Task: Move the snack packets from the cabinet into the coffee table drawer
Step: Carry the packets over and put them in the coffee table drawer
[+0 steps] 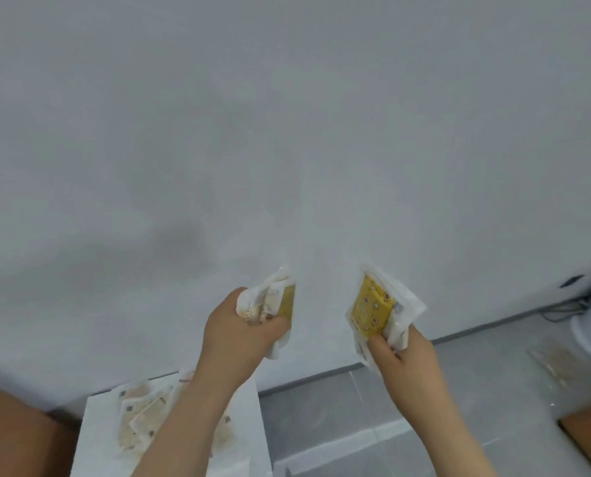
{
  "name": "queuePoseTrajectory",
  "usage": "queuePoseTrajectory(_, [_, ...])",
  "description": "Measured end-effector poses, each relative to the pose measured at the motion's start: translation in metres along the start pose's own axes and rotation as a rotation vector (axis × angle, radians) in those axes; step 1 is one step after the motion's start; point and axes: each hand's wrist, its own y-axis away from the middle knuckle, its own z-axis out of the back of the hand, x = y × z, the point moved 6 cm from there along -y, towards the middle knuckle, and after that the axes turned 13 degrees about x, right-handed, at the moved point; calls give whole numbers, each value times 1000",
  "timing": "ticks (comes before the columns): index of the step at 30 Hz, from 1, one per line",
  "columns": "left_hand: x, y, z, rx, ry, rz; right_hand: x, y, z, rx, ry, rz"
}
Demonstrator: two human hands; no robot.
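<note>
Snack packets (pixel 272 299) are bunched in the left hand (pixel 242 327), whose fingers and thumb curl tight round their lower half. The bunch is held in the air in front of the white wall (pixel 287 132). Its long axis runs from the fist up and a little to the right, with the free ends pointing toward the wall. Crumpled white edges and one yellow side show. At least two packets are in it, but blur hides the exact number.

The right hand (pixel 402 354) pinches a second bunch (pixel 407 304) by its lower end, thumb on the front. Foremost is one yellow packet (pixel 371 306), its printed face toward the camera and its long axis upright but leaning left. Behind it, white-edged packets fan out to the right; at least two can be made out, with no firmer count.

The two bunches are apart, with bare wall between them.

Below the left forearm, loose packets (pixel 139 416) lie flat in an overlapping heap on a white surface (pixel 92 452) at the foot of the wall. They point in mixed directions. About four can be told apart; the rest are blurred or hidden by the arm.

Grey floor (pixel 425 394) tiles spread to the right, and dark cables (pixel 562 309) trail along the skirting at the far right. Two brown panels show, one at the lower left corner (pixel 12 428) and one at the lower right.
</note>
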Motion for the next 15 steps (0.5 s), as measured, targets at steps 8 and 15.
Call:
queuePoseTrajectory(8, [-136,69,-191,241,-30,-251,-50,119,204,-269,-40,-41])
queuePoseTrajectory(15, [-211,133,-369,499,-20,-328,-122,236,364,-514,34,-126])
